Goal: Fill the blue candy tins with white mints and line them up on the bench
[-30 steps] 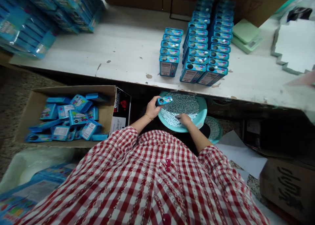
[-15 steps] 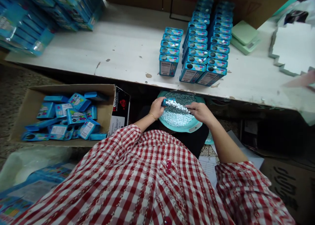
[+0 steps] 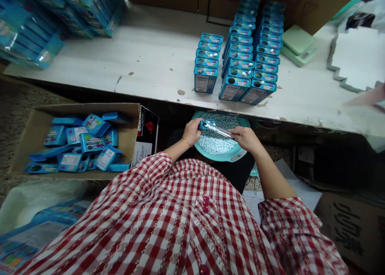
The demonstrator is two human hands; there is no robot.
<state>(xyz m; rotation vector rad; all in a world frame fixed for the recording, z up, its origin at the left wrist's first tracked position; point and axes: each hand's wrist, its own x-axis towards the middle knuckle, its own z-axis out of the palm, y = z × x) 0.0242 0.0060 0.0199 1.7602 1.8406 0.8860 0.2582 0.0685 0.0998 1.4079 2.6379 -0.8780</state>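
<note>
Over a turquoise basin of small white and pale blue candies, my left hand is closed around a blue candy tin. The opening in its top faces right. My right hand grips a long metal scoop, whose far end meets the tin's opening. A few white candies sit at that end, while the rest of the scoop shows bare metal. The basin rests at my lap, below the table edge.
On the white table stand rows of upright blue tins. A green scale is to their right. Wrapped tin packs sit at back left. A cardboard box of loose blue tins is at my left.
Most of the white candies that covered the scoop have slid off it at the tin's opening. Both hands stay almost in the same place.
</note>
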